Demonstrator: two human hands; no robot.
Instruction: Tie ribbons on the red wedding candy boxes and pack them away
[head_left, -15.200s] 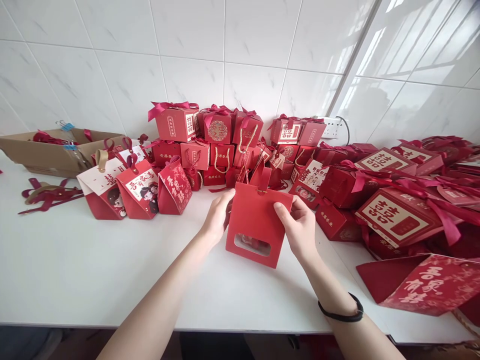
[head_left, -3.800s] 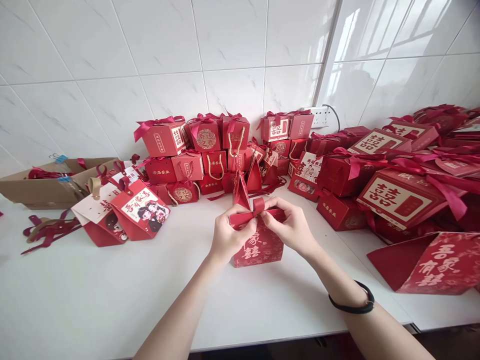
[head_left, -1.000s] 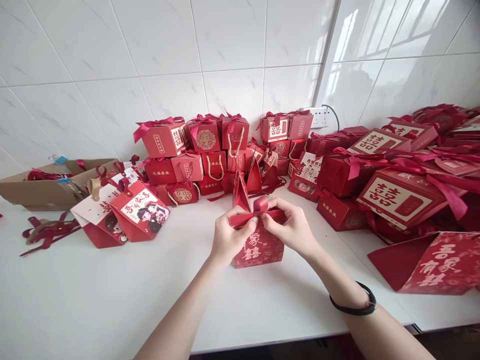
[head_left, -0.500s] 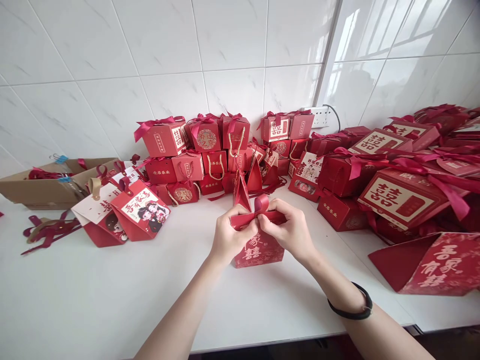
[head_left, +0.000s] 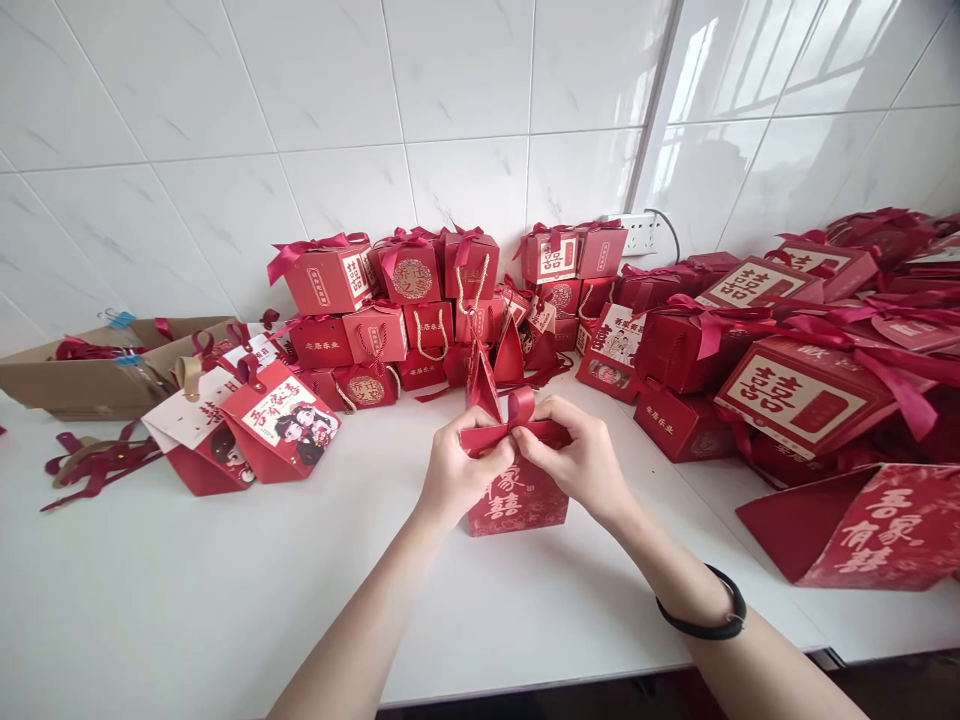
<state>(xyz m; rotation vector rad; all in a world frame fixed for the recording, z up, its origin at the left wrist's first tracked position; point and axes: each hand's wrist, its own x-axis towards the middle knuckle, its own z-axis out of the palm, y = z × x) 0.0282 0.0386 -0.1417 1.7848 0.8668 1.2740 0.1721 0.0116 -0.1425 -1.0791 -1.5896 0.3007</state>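
Observation:
A red gift box [head_left: 517,505] with pale lettering stands upright on the white table at the centre. My left hand [head_left: 463,465] pinches the left part of its top edge. On the right part of that edge, my right hand [head_left: 581,455] is closed, its thumb close to the left thumb. Between them a looped red ribbon [head_left: 521,405] sticks up from the top of the box. The fingertips behind the top edge are hidden.
Stacked red boxes [head_left: 412,275] line the wall behind. More boxes [head_left: 795,395] crowd the right side. At left are a cardboard box [head_left: 97,385], loose ribbons [head_left: 97,460] and two printed boxes [head_left: 281,420]. An open-sided red box [head_left: 877,530] lies at front right.

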